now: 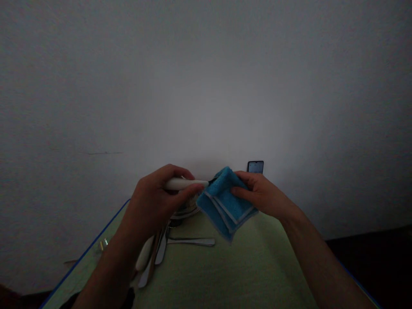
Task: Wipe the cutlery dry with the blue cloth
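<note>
My left hand point(157, 197) is closed round the white handle of a utensil point(182, 184), probably a knife, held level above the table. Its far end is hidden inside a folded blue cloth point(225, 204). My right hand point(262, 193) pinches that cloth around the utensil's end, thumb under and fingers over. Both hands meet above the far end of a pale green table mat point(244, 270).
Several pieces of cutlery lie on the mat below my left hand, among them a metal spoon or fork point(191, 242) and white-handled pieces point(144, 255). A round metal object point(186, 210) sits behind my left hand. A phone point(255, 166) stands against the white wall.
</note>
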The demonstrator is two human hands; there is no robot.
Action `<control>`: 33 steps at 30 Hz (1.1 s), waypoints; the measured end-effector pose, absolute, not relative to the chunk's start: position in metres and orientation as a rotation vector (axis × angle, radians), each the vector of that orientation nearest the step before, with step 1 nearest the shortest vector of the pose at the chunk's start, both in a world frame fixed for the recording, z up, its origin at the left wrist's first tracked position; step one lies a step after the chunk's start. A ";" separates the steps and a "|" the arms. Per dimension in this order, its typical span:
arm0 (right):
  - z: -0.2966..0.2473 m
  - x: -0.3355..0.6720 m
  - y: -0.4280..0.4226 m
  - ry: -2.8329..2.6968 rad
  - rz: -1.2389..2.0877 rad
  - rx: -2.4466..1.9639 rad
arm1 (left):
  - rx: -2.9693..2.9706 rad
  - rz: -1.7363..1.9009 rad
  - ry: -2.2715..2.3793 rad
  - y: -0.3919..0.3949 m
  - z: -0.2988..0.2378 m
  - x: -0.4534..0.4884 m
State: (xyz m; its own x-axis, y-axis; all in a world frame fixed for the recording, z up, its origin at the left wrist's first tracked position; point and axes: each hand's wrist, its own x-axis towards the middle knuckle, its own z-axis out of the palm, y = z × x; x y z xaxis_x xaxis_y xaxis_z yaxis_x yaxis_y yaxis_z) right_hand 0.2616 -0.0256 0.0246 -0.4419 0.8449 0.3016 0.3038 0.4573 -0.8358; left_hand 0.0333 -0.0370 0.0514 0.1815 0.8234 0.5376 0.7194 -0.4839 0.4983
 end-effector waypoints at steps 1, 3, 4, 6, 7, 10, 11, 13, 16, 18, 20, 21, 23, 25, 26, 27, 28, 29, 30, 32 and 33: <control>0.025 0.262 -0.026 -1.975 0.915 -0.963 | 2.309 1.085 1.503 -0.036 0.050 0.032; 0.026 0.263 -0.026 -2.010 0.831 -1.001 | 2.342 0.835 1.429 -0.034 0.048 0.031; 0.027 0.262 -0.026 -2.036 0.774 -1.021 | 2.369 0.724 1.391 -0.033 0.048 0.031; 0.031 0.258 -0.028 -2.092 0.649 -1.060 | 2.422 0.597 1.349 -0.032 0.047 0.031; 0.032 0.256 -0.029 -2.117 0.586 -1.077 | 2.442 0.577 1.348 -0.032 0.047 0.032; 0.036 0.249 -0.032 -2.152 0.442 -1.090 | 2.465 0.574 1.350 -0.033 0.050 0.034; 0.037 0.247 -0.034 -2.154 0.427 -1.074 | 2.466 0.577 1.348 -0.034 0.051 0.035; 0.038 0.246 -0.036 -2.150 0.467 -1.038 | 2.468 0.590 1.335 -0.035 0.054 0.036; 0.038 0.246 -0.039 -2.141 0.639 -0.998 | 2.476 0.636 1.307 -0.037 0.057 0.035; 0.037 0.247 -0.040 -2.128 0.749 -0.972 | 2.481 0.658 1.300 -0.039 0.058 0.034; 0.036 0.247 -0.039 -2.112 0.782 -0.964 | 2.481 0.672 1.290 -0.039 0.058 0.035; 0.035 0.247 -0.038 -2.120 0.769 -0.961 | 2.479 0.681 1.287 -0.039 0.058 0.035; 0.032 0.247 -0.035 -2.153 0.711 -0.952 | 2.474 0.693 1.276 -0.040 0.059 0.037; 0.031 0.247 -0.033 -2.158 0.651 -0.951 | 2.472 0.701 1.267 -0.040 0.059 0.038; 0.030 0.247 -0.032 -2.140 0.629 -0.960 | 2.471 0.701 1.262 -0.040 0.059 0.039; 0.030 0.247 -0.031 -2.113 0.611 -0.973 | 2.469 0.701 1.255 -0.041 0.060 0.039; 0.029 0.248 -0.030 -2.087 0.598 -0.989 | 2.465 0.701 1.248 -0.041 0.060 0.039; 0.030 0.248 -0.030 -2.072 0.594 -1.001 | 2.461 0.702 1.242 -0.041 0.060 0.039; 0.030 0.248 -0.030 -2.069 0.603 -1.013 | 2.456 0.699 1.235 -0.041 0.059 0.039; 0.030 0.249 -0.030 -2.076 0.637 -1.030 | 2.447 0.694 1.219 -0.040 0.059 0.038; 0.031 0.249 -0.030 -2.085 0.652 -1.033 | 2.444 0.691 1.217 -0.039 0.058 0.038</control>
State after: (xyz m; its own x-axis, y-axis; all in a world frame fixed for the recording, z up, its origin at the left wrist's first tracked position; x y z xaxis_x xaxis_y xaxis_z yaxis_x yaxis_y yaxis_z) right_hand 0.2487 -0.0301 0.0309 -0.4293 0.8237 0.3704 0.4660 0.5533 -0.6904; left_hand 0.0380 -0.0390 0.0582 0.5193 0.8085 0.2768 0.6519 -0.5842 0.4835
